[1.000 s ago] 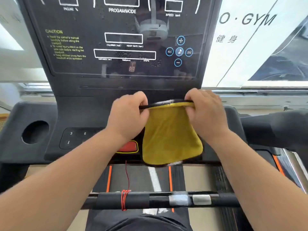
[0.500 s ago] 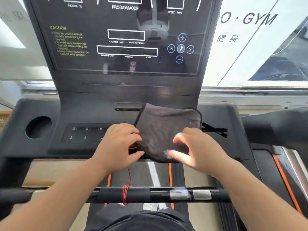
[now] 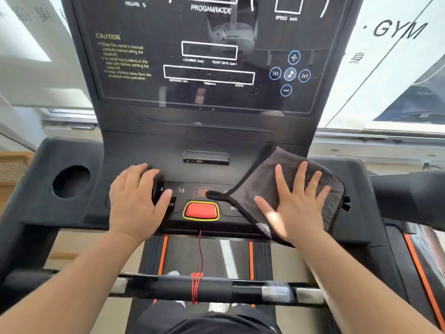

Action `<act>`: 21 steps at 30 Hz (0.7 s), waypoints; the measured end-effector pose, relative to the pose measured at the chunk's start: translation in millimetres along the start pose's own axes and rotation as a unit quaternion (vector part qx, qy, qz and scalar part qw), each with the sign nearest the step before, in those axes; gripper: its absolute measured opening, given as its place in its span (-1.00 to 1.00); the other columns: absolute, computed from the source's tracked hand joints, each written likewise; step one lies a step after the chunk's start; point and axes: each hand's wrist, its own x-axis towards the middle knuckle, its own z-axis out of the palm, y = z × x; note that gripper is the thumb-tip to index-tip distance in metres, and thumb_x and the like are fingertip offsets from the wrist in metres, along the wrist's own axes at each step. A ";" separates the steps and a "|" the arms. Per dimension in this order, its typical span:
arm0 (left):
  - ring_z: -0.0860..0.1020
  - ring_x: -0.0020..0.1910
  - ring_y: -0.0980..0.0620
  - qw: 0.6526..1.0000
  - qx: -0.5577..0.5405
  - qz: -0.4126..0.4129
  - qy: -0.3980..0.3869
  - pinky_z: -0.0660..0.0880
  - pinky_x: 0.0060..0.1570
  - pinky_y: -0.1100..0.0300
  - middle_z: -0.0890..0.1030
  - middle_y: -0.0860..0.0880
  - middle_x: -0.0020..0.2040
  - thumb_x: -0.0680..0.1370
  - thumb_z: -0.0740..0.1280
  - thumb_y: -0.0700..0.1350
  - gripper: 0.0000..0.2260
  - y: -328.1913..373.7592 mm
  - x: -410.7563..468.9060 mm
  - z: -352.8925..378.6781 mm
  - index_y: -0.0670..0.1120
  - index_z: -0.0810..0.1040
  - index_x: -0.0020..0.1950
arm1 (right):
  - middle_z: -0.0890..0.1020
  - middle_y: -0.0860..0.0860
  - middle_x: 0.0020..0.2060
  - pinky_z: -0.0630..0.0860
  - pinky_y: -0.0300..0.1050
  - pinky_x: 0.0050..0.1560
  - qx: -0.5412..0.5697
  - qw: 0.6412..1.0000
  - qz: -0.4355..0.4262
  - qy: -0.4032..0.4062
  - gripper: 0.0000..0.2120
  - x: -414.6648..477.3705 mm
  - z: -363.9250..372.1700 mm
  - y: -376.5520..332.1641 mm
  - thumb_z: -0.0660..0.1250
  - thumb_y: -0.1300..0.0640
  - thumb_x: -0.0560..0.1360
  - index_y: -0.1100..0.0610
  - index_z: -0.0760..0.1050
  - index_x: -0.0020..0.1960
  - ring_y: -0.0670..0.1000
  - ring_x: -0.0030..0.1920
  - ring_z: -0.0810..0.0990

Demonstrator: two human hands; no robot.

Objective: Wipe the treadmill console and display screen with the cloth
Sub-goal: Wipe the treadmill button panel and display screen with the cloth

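A dark grey cloth (image 3: 269,172) lies spread on the right half of the black treadmill console (image 3: 134,150). My right hand (image 3: 296,201) presses flat on it with fingers straight and spread. My left hand (image 3: 133,201) rests on the left part of the button panel, fingers loosely bent, covering some number keys. Between the hands sits the red stop button (image 3: 201,210) with a yellow rim. The dark display screen (image 3: 207,51) rises behind the console, with white boxes, a yellow caution text and blue round music icons.
A round cup holder (image 3: 71,182) is sunk in the console's left wing. A black handlebar (image 3: 192,289) with a red cord tied on it crosses in front of me. A black side handle (image 3: 409,189) juts out at the right. The belt runs below.
The cloth went from being held up by both hands, yellow side showing, to lying grey side up. It has slid right under my right hand; my left hand moved off it onto the buttons.
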 end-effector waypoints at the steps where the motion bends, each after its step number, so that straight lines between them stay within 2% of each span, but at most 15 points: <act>1: 0.39 0.40 -0.25 1.000 -0.002 -0.004 -0.003 0.26 0.41 -0.22 0.48 -0.18 0.37 0.54 0.16 0.19 -0.48 -1.4 -1.3 2.3 -0.14 0.51 0.32 | -0.36 0.27 0.61 -0.26 0.49 0.53 -0.001 1.000 0.011 0.006 -0.04 6.2 -2.6 0.2 -0.32 -0.59 0.40 -0.10 -0.32 0.66 0.40 0.59 -0.35; 3: 0.32 0.46 -0.26 1.000 -0.008 -0.011 -0.008 0.19 0.47 -0.25 0.43 -0.18 0.43 0.54 0.14 0.20 -0.46 -0.9 -3.2 5.1 -0.12 0.48 0.36 | -0.41 0.33 0.57 -0.30 0.43 0.54 0.007 1.000 0.017 0.024 -0.04 21.1 -5.9 -13.8 -0.30 -0.58 0.44 -0.03 -0.39 0.64 0.36 0.58 -0.43; 5: 0.29 0.48 -0.26 1.000 -0.008 -0.013 -0.009 0.17 0.48 -0.27 0.40 -0.17 0.46 0.54 0.12 0.21 -0.45 -0.7 -3.7 6.9 -0.11 0.46 0.38 | -0.40 0.38 0.55 -0.28 0.39 0.57 0.022 0.999 0.004 0.048 -0.04 34.3 -7.7 -37.7 -0.21 -0.55 0.50 0.03 -0.37 0.65 0.37 0.58 -0.42; 7: 0.29 0.48 -0.26 1.000 -0.003 -0.012 -0.007 0.18 0.47 -0.28 0.40 -0.16 0.46 0.54 0.11 0.21 -0.44 -1.1 -3.3 7.7 -0.11 0.46 0.38 | -0.33 0.37 0.59 -0.24 0.36 0.58 0.014 0.996 -0.053 0.070 -0.09 35.0 -7.0 -56.9 -0.16 -0.49 0.54 0.04 -0.28 0.67 0.37 0.60 -0.36; 10: 0.30 0.48 -0.26 1.000 0.002 -0.010 -0.004 0.19 0.45 -0.27 0.41 -0.17 0.46 0.54 0.11 0.20 -0.45 -1.8 -3.7 9.4 -0.12 0.47 0.37 | -0.16 0.22 0.66 -0.09 0.34 0.61 -0.007 0.980 -0.190 0.059 -0.21 9.8 2.7 -58.9 -0.13 -0.41 0.58 -0.02 -0.06 0.69 0.28 0.66 -0.19; 12: 0.30 0.48 -0.27 1.000 -0.003 -0.012 0.002 0.20 0.45 -0.27 0.42 -0.17 0.45 0.54 0.11 0.19 -0.45 -1.9 -3.9 10.0 -0.12 0.48 0.37 | 0.00 0.20 0.67 0.07 0.37 0.59 -0.004 0.974 -0.216 0.063 -0.24 -10.0 12.1 -40.6 -0.06 -0.40 0.59 -0.02 0.04 0.68 0.28 0.66 -0.05; 15: 0.31 0.47 -0.28 1.000 -0.007 -0.009 0.007 0.20 0.44 -0.28 0.42 -0.18 0.45 0.54 0.11 0.18 -0.46 -2.5 -4.7 9.9 -0.13 0.48 0.37 | 0.00 0.32 0.64 0.02 0.43 0.58 -0.007 0.988 -0.143 0.055 -0.07 -17.9 17.7 -4.0 -0.05 -0.52 0.51 0.01 -0.09 0.69 0.39 0.63 -0.04; 18: 0.31 0.47 -0.28 1.000 -0.004 -0.006 0.013 0.19 0.44 -0.27 0.43 -0.18 0.45 0.55 0.10 0.18 -0.46 -2.6 -5.1 9.3 -0.13 0.48 0.36 | -0.21 0.38 0.61 -0.20 0.41 0.57 0.001 0.997 -0.059 0.042 0.05 8.7 3.4 1.2 -0.15 -0.63 0.41 -0.03 -0.31 0.67 0.42 0.61 -0.23; 21: 0.31 0.47 -0.27 1.000 -0.004 -0.007 0.011 0.18 0.45 -0.26 0.43 -0.18 0.45 0.55 0.09 0.18 -0.46 -2.7 -4.5 9.7 -0.13 0.48 0.37 | -0.37 0.41 0.55 -0.29 0.37 0.57 0.032 0.997 -0.018 0.062 0.05 37.1 -6.5 -32.0 -0.13 -0.62 0.42 -0.01 -0.38 0.64 0.43 0.57 -0.38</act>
